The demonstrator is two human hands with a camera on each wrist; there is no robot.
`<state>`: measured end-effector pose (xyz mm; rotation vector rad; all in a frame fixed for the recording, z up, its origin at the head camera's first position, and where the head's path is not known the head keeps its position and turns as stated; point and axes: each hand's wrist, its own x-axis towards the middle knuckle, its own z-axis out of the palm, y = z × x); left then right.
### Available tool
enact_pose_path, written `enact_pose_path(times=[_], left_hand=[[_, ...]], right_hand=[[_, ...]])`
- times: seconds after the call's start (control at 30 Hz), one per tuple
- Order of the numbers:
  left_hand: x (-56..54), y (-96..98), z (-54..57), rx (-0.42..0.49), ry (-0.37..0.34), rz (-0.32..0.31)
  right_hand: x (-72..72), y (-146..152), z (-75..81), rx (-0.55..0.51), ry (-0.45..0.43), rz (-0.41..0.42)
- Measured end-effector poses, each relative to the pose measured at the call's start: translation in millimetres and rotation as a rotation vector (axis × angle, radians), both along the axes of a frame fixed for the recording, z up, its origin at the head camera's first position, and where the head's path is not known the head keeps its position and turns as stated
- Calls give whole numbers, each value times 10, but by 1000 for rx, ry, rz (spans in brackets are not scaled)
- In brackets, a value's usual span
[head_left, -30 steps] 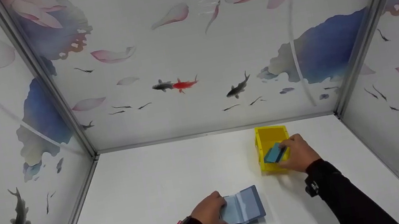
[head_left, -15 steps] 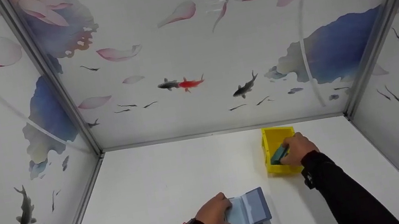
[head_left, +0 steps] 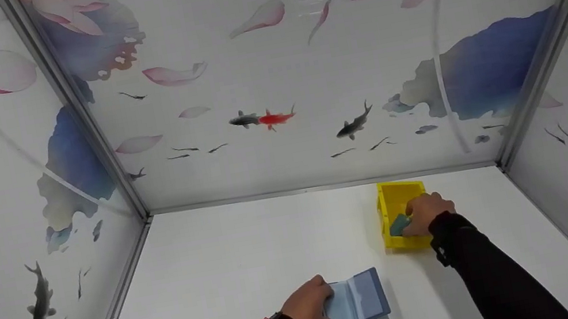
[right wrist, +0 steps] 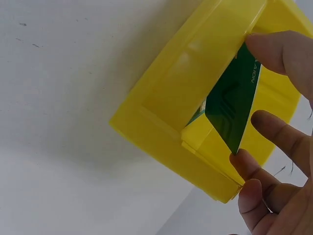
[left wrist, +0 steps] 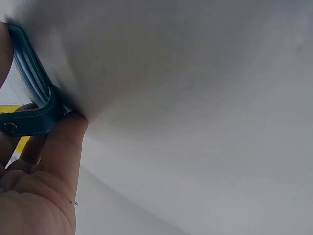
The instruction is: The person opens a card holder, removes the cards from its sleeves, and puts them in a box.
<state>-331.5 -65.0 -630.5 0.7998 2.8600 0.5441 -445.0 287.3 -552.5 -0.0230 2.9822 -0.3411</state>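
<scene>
My left hand (head_left: 308, 308) grips the left side of an unfolded blue card holder (head_left: 368, 296) on the white table, its pale clear sleeves facing up. In the left wrist view, the holder's strap with a metal snap (left wrist: 11, 127) shows between the fingers. My right hand (head_left: 429, 213) reaches into a yellow bin (right wrist: 181, 73) and pinches a green card (right wrist: 232, 105) by its edges, thumb at one end and a fingertip at the opposite corner. Part of another green card (right wrist: 197, 116) shows behind it in the bin.
The white table (head_left: 232, 262) is bounded by printed panels at the back (head_left: 249, 160) and both sides, with metal frame strips along the joins. The bin stands near the back, right of centre.
The right hand has lowered the card from a tilted position over the bin to deeper inside it. The left hand keeps its hold on the card holder. The head view has shifted slightly.
</scene>
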Motion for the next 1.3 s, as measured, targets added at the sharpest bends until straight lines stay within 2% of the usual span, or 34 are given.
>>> enact_pose_path(times=[0.2,0.37,0.47,0.67,0.83,0.93,1.03,1.17,1.3], left_hand=[[20,-11,24,7,23,-17],[24,-5,-1,18,13,-12],[25,8,-21,18,7,-6],[13,4,-57,22,11,-14],[-5,-39,-29,32,8,-20],[-2,-63,-7,34,16,-25],[5,-74,8,56,19,-29],[8,-80,7,84,-12,-30],[-5,-74,10,91,-63,-42]], right_hand=[[27,-7,-33,-5,15,-11],[38,12,-131,-22,75,13],[100,8,-174,-53,122,25],[374,-85,-218,-139,224,36],[647,-296,-293,-225,233,47],[777,-457,-370,-226,221,113],[892,-615,-449,-211,168,202],[1015,-791,-535,-176,92,323],[1088,-850,-602,-123,90,379]])
